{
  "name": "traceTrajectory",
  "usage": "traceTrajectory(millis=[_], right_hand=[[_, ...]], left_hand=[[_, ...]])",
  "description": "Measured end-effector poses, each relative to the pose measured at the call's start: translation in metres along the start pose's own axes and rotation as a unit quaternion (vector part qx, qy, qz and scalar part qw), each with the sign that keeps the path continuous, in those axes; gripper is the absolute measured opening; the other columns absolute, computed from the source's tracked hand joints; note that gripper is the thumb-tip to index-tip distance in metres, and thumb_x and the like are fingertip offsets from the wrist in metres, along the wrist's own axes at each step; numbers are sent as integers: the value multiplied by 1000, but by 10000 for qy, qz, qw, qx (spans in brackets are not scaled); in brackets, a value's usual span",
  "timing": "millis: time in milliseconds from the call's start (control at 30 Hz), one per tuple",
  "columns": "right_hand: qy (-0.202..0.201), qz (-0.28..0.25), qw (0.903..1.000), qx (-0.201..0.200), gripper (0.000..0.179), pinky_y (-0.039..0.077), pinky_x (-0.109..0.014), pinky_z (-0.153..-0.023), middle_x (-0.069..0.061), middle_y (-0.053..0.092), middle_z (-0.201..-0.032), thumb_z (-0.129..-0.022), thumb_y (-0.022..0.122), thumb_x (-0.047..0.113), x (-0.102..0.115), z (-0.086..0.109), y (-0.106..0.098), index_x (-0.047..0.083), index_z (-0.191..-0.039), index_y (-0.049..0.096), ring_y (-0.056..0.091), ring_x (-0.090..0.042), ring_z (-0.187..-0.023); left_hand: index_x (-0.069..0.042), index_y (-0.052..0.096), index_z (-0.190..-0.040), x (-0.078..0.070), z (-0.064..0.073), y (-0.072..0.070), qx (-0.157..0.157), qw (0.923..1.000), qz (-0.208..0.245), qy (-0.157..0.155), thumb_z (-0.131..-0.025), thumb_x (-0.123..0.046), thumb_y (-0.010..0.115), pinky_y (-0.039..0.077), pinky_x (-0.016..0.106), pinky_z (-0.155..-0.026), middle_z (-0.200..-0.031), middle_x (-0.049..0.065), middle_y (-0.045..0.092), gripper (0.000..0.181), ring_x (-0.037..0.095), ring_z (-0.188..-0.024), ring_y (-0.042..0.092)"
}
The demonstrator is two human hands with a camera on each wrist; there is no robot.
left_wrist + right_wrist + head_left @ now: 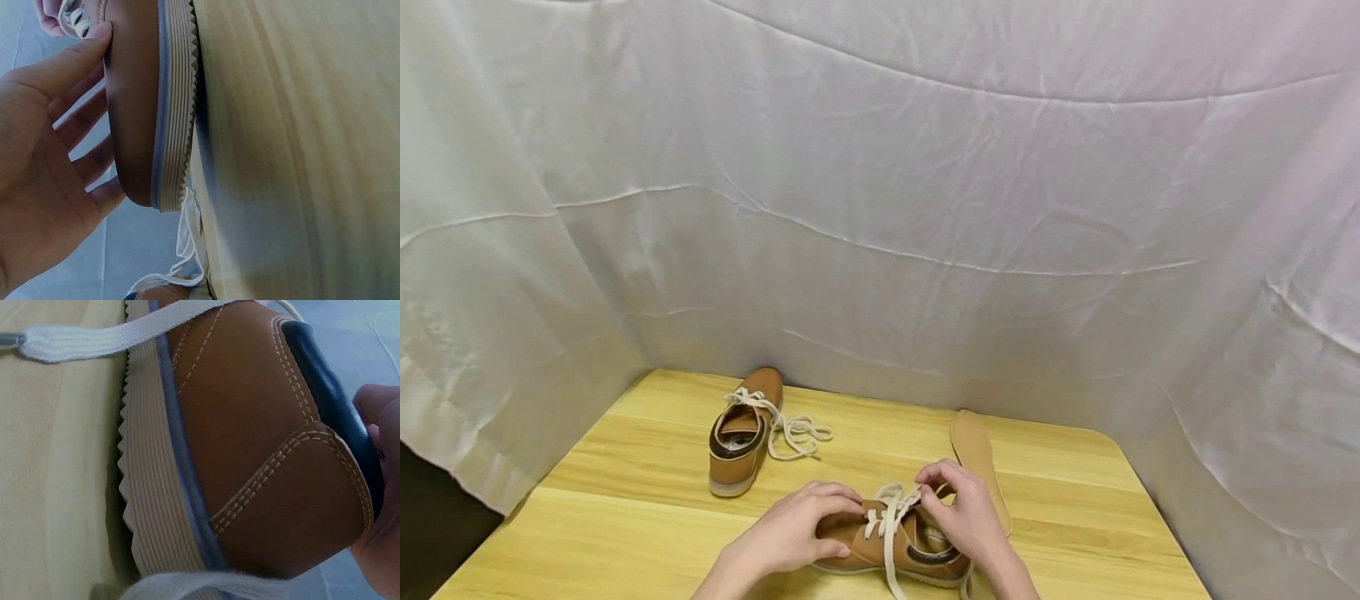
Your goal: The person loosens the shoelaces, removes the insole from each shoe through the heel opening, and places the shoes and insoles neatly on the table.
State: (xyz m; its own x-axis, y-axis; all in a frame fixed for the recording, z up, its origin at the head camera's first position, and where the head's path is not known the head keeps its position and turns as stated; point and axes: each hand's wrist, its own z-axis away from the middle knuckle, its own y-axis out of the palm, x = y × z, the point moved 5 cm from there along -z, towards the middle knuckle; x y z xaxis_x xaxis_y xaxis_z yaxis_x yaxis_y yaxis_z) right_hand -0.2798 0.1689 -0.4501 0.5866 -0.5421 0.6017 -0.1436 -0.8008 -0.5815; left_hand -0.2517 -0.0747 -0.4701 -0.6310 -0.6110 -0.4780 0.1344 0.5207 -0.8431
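A brown leather shoe (871, 548) with cream laces (889, 533) sits on the table, its toe toward the left. My left hand (797, 527) grips the toe end; in the left wrist view the thumb presses the upper near the eyelets and the fingers reach round the far side. Over the shoe's opening, my right hand (966, 515) pinches the lace at the far eyelets, thumb and forefinger meeting there. The right wrist view shows the stitched heel (294, 500) and dark collar (334, 400), with the right hand's fingertips hidden behind them.
The matching shoe (765, 385) stands at the back left, its loose laces (801, 432) trailing right. Beyond the right hand lies a tan insole (973, 442), partly covered by that hand. Pale cloth (880, 200) hangs around the wooden table (647, 467).
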Motion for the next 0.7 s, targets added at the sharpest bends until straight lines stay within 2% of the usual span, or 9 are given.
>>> traceTrajectory(millis=[167, 267, 400, 500, 567, 700], right_hand=[[362, -288, 9981, 395, 18, 60, -31, -72, 12, 70, -90, -89, 77, 1, -2, -1, -4, 14, -99, 73, 65, -4, -81], [499, -328, 9963, 626, 14, 60, -30, -75, 13, 71, -90, -91, 78, 7, -6, -1, -8, 16, -99, 73, 65, -4, -81], [499, -108, 9935, 1018, 5, 59, -31, -76, 15, 70, -92, -93, 79, 20, -9, 1, -9, 21, -95, 74, 64, -4, -84], [446, 63, 9903, 1317, 7, 58, -33, -79, 18, 68, -95, -95, 78, 30, -9, 2, -6, 24, -94, 76, 63, -3, -88], [429, 89, 9889, 1418, 7, 58, -34, -82, 19, 68, -97, -95, 77, 32, -8, 2, -3, 25, -94, 76, 63, -3, -91], [427, -96, 9903, 1317, 7, 58, -36, -86, 19, 69, -99, -94, 79, 22, -4, 2, 0, 27, -94, 74, 65, -9, -95]], left_hand=[[-26, 72, -130, 1, 0, 1, 35, 10000, 45, -19, -88, -32, 84, 50, 48, -108, -138, -14, 63, 44, 17, -131, 57], [-26, 72, -130, 1, 0, 1, 36, 10000, 46, -27, -88, -32, 84, 50, 48, -108, -138, -14, 62, 44, 17, -131, 57], [-25, 72, -130, 1, 1, 0, 30, 10000, 51, -33, -88, -31, 84, 50, 48, -108, -138, -13, 63, 44, 17, -131, 57], [-26, 72, -130, 0, 1, 0, 29, 10000, 52, -27, -88, -31, 84, 50, 47, -108, -137, -14, 63, 44, 17, -130, 57], [-26, 72, -130, 0, 0, 0, 26, 10000, 54, -23, -88, -31, 84, 50, 47, -108, -137, -13, 63, 44, 17, -130, 57], [-26, 72, -129, 0, 0, 1, 17, 10000, 69, -14, -88, -31, 85, 50, 47, -107, -137, -14, 63, 44, 17, -130, 57]])
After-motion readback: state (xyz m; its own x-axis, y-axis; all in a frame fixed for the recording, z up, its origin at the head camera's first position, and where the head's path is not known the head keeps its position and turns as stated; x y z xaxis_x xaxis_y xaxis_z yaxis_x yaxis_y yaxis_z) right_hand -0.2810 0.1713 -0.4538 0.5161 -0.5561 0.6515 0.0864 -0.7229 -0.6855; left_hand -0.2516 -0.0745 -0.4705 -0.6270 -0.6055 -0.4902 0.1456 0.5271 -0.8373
